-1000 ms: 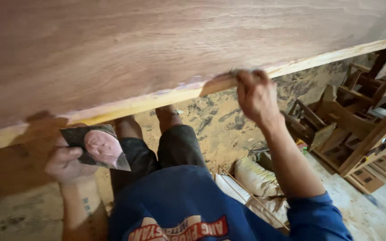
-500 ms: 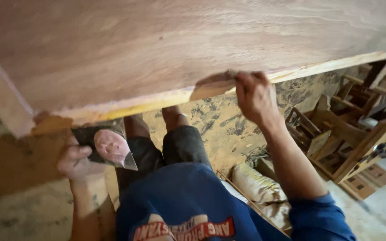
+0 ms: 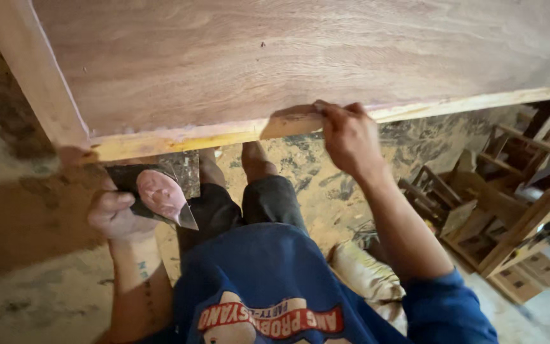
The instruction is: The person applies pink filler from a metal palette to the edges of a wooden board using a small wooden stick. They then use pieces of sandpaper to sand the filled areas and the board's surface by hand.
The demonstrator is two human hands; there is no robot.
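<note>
A big wooden board (image 3: 300,57) fills the top of the view, with its pale near edge (image 3: 179,139) running from left to right. The right hand (image 3: 345,137) is at the middle of this near edge. Its fingers (image 3: 335,113) are curled shut and press something small against the edge, but the thing is too hidden to tell what it is. The left hand (image 3: 117,213) is lower, just under the near left corner of the board. Its fingers (image 3: 114,202) are closed around a flat dark scraper (image 3: 157,197) that has a blob of pink paste (image 3: 159,193) on it. The scraper sits just below the board's edge and does not touch it. The person's knees in dark shorts (image 3: 249,207) show under the board. Wooden chair frames (image 3: 498,204) stand on the dusty floor (image 3: 27,223) at the right, and a pale sack (image 3: 367,277) lies near the right arm.
</note>
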